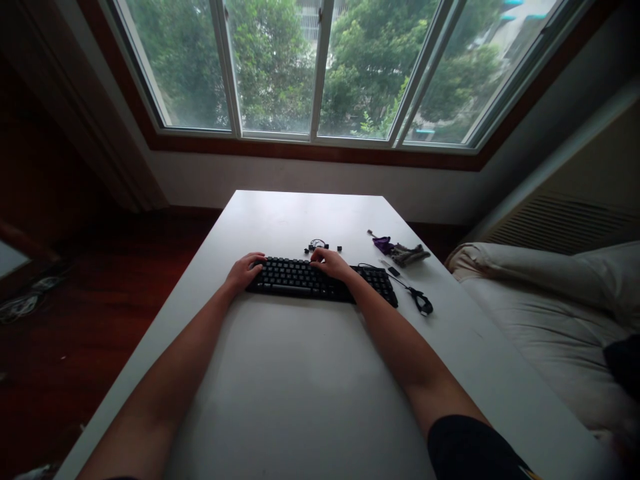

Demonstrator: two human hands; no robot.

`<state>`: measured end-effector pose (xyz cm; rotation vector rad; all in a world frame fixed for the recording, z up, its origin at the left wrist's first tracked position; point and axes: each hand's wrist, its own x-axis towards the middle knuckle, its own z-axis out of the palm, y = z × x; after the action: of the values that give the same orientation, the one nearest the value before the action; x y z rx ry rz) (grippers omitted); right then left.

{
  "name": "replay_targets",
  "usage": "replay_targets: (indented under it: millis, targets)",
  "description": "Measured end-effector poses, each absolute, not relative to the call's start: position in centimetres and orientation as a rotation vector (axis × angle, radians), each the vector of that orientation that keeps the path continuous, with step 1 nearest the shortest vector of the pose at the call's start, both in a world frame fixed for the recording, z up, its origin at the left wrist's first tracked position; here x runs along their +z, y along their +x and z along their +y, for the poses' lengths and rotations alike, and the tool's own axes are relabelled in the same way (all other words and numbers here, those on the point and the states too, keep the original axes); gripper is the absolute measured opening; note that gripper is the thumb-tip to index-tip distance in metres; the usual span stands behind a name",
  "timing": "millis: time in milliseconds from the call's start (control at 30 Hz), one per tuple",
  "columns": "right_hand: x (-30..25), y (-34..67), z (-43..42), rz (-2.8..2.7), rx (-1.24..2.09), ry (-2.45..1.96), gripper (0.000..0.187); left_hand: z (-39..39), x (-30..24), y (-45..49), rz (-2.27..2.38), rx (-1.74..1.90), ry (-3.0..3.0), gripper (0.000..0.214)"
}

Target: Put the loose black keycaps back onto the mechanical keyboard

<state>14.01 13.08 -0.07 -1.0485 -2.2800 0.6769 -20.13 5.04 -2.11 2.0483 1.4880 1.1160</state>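
Keyboard (293,275) lies mid-frame on the white surface (290,373). Left hand (245,270) is curled at its left end, seemingly steadying; can't tell if it truly grips. Right hand (330,262) is at the upper key rows, thumb and fingers narrow; can't tell whether anything is pinched. Step in hand: probably fingertip work on keys; next move calls for precise fingertips and a steady board. Around: small black pieces (339,249) just above the keyboard, purple cloth (383,245), grey cloth (409,255), and coiled cable (423,303) right of centre. Right forearm partly covers the keys.
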Motion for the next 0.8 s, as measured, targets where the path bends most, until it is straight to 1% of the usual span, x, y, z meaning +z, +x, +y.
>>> replay_targets:
  millis: [133, 333, 800]
  targets:
    - [-0.11, 14.06, 13.05, -2.265, 0.666, -1.064, 0.009, 5.06, -2.09, -20.06, 1.479, 1.118, 2.055, 0.026]
    - [-0.16, 14.22, 13.32, -2.212, 0.756, -1.157, 0.008, 4.97, -1.94, -20.08, 1.491, 1.106, 2.052, 0.027]
    - [-0.07, 14.15, 13.35, -2.192, 0.705, -1.240, 0.013, 4.79, -1.64, -19.96, 1.508, 1.087, 2.051, 0.028]
